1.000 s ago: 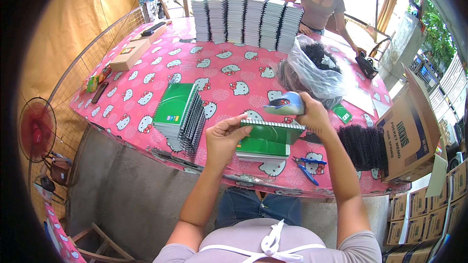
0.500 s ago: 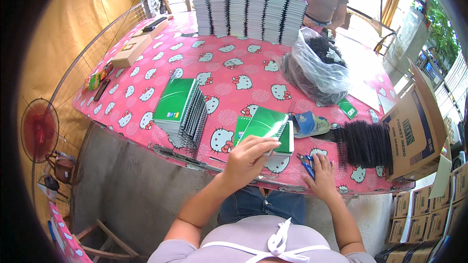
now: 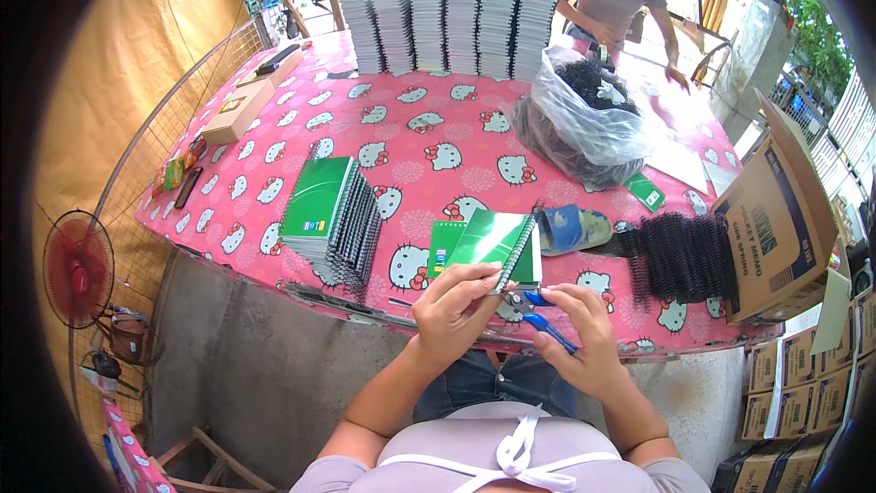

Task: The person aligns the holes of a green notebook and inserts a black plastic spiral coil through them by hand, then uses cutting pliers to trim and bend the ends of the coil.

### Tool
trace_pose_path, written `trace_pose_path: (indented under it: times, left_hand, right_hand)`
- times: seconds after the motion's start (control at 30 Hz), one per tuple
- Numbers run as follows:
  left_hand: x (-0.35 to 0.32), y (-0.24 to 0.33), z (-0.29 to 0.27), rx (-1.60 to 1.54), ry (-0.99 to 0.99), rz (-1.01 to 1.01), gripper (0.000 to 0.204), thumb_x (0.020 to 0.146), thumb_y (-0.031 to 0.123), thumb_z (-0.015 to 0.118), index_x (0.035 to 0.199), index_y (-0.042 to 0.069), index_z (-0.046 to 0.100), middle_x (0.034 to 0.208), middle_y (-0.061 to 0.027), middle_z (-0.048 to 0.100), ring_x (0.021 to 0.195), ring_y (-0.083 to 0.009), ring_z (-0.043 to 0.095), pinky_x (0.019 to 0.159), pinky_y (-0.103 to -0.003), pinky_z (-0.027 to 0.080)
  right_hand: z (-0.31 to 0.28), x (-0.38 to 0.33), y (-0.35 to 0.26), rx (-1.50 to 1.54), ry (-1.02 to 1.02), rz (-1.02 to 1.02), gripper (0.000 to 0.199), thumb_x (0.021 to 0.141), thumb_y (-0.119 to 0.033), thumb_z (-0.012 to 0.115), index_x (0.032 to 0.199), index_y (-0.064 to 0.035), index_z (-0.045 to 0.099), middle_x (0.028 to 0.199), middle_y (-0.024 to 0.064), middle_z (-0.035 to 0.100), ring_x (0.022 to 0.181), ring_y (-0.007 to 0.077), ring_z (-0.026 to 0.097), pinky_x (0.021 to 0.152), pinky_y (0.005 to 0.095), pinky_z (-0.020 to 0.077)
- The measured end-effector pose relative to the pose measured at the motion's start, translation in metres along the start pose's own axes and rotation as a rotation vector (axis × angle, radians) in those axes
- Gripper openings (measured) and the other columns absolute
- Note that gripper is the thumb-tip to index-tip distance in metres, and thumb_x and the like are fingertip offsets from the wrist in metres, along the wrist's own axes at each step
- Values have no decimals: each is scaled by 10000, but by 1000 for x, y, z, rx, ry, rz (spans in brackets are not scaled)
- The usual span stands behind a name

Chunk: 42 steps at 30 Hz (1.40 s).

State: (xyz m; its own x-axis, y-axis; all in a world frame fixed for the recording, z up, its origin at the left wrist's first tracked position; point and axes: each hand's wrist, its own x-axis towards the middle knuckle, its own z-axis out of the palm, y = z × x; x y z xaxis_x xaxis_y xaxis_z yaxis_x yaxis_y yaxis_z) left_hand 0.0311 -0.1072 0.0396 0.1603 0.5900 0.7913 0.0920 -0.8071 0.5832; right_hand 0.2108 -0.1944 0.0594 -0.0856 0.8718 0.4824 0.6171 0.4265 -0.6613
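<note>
My left hand grips a green spiral notebook by its lower corner, lifted and tilted over the front of the pink patterned table. My right hand holds blue-handled pliers with the jaws at the lower end of the notebook's wire spiral. Another green notebook lies flat under the raised one. A leaning stack of green spiral notebooks sits to the left of my hands.
A blue tape dispenser and a pile of black wire spirals lie to the right. A clear bag of spirals, tall stacks of notebooks, an open cardboard box, a red fan and another person at the far side.
The right hand left the tape dispenser, came down to the table's front edge and now holds the pliers. The left hand lifted the green notebook and tilted it toward the pliers.
</note>
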Motion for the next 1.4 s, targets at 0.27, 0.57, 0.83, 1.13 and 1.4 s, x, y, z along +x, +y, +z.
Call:
trace_pose_path:
  times: [0.27, 0.57, 0.83, 1.13, 1.4]
  left_hand:
    - [14, -3, -20, 128, 13, 241, 146, 726, -89, 686, 846, -14, 651, 928, -164, 675, 824, -249, 666, 716, -338, 538]
    - [140, 9, -184, 820, 137, 323, 120, 894, 115, 586, 940, 27, 653, 804, -56, 636, 707, -110, 560, 624, -266, 443]
    - [142, -140, -199, 885, -807, -213, 317, 977, 330, 395, 1178, 179, 589, 1208, -58, 580, 1210, -243, 467, 1010, -623, 173]
    - [134, -132, -178, 795, -777, -287, 333, 987, 291, 383, 1261, 184, 537, 1180, -90, 593, 1192, -230, 489, 1072, -557, 147]
    - [134, -56, -148, 786, -573, -73, 427, 972, 333, 422, 1354, 144, 448, 1341, -142, 492, 1250, -312, 449, 1063, -545, 223]
  right_hand:
    - [-1, 3, 2, 744, -210, 440, 330, 924, -223, 564, 1134, 32, 573, 1069, 123, 614, 882, 191, 590, 751, 279, 460]
    - [18, -57, 111, -593, 44, 359, 531, 825, -339, 649, 1196, 14, 510, 1163, 213, 503, 1144, 363, 448, 958, 491, 348]
    - [-24, -7, 144, -673, 346, 283, 525, 748, -338, 730, 1112, 1, 564, 1169, 203, 505, 1101, 369, 476, 938, 449, 390]
    - [-42, 8, 211, -942, 41, 682, 349, 704, -296, 764, 803, -6, 596, 878, 177, 621, 861, 355, 621, 729, 442, 504]
    - [-59, 21, 190, -772, 95, 737, 269, 761, -220, 719, 898, -17, 608, 925, 192, 607, 864, 361, 619, 738, 440, 497]
